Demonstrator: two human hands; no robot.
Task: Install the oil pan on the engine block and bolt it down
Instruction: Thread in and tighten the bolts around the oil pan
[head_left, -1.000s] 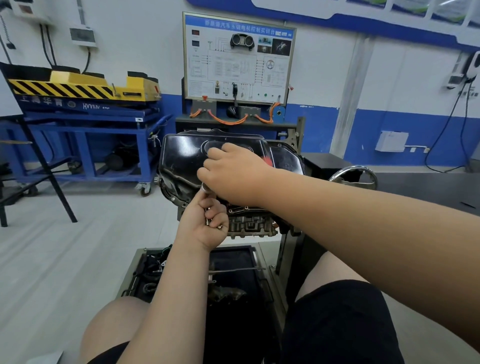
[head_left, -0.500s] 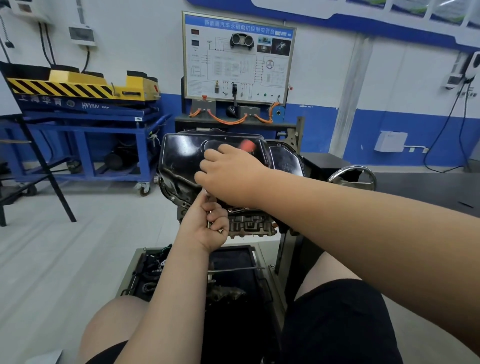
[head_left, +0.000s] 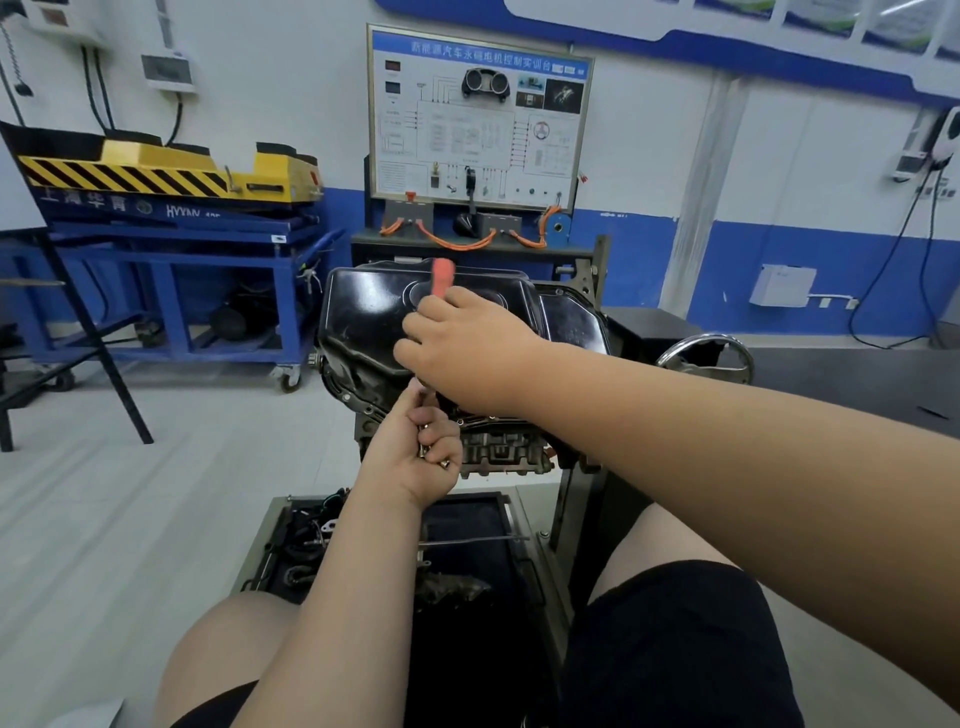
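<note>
Bolting down the oil pan (head_left: 363, 317), judging by the pose: right hand (head_left: 462, 348) curled round a red-handled tool (head_left: 443, 278), with the working end hidden under the palm at the black pan's near flange. Left hand (head_left: 415, 457) just below, closed on several small bolts (head_left: 424, 451), one finger raised toward the same spot. Pan already seated on the engine block (head_left: 498, 452). Next, probably: starting a bolt squarely in its hole, then driving it without cross-threading.
</note>
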